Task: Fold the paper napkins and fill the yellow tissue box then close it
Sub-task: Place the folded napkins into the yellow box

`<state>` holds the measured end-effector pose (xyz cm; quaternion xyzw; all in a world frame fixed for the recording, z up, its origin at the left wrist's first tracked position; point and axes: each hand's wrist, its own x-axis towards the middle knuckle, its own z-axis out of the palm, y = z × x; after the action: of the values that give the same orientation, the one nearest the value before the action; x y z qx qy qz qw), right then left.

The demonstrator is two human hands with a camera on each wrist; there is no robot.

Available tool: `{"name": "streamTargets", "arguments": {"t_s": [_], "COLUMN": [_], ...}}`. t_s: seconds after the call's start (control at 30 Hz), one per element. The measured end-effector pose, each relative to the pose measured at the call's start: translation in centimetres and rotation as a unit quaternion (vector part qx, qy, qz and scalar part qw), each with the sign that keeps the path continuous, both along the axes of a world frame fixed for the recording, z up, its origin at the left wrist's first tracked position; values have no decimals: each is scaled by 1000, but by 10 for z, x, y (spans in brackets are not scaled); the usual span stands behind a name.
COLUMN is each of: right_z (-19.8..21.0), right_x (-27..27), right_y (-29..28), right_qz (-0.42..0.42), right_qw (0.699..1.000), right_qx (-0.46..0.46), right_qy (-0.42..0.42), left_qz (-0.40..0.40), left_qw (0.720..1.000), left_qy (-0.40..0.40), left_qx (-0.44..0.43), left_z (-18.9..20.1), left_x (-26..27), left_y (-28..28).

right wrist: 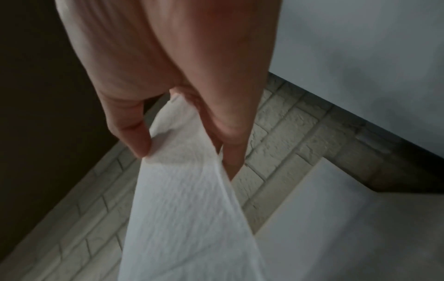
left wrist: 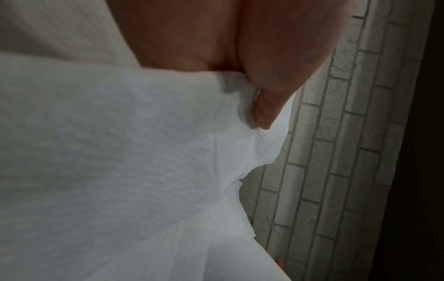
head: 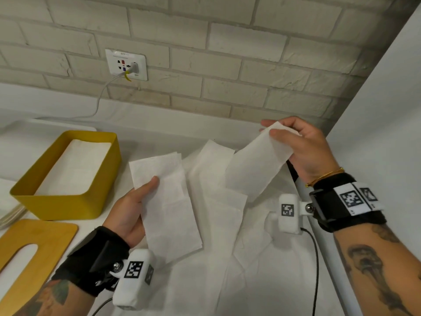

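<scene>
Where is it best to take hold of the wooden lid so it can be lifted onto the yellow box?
Probably by the long edges of the wooden lid, from above. It lies flat on the counter beside the yellow box. Its oval slot could also take a fingertip to tip it up. Both hands hold napkins now, so one must be freed first.

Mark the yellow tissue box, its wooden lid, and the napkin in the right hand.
yellow tissue box (head: 68, 205): head view, front wall.
wooden lid (head: 47, 233): head view, flat top beside the slot.
napkin in the right hand (head: 255, 165): head view, middle of the hanging sheet.
</scene>
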<state>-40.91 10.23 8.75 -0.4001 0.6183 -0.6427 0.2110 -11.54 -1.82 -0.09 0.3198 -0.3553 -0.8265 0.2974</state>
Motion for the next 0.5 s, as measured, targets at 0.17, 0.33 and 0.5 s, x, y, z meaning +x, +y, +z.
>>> {"name": "streamTargets", "arguments": {"t_s": [0.17, 0.33, 0.5], "right_z": [29, 54, 26], "right_x": [9, 23, 38], "right_y": [16, 26, 4], "right_qz": [138, 329, 228], "right_qw": [990, 930, 940], "right_qx": [-21, -124, -88], "right_qy": [-6, -108, -236], "left_qz": [7, 13, -11], "left_qw": [1000, 1000, 999], "left_qy": [-13, -10, -27], "left_qx": [-5, -5, 12], "left_z": [0, 3, -4], "left_x": [-1, -3, -12], "left_y": [0, 4, 13]}}
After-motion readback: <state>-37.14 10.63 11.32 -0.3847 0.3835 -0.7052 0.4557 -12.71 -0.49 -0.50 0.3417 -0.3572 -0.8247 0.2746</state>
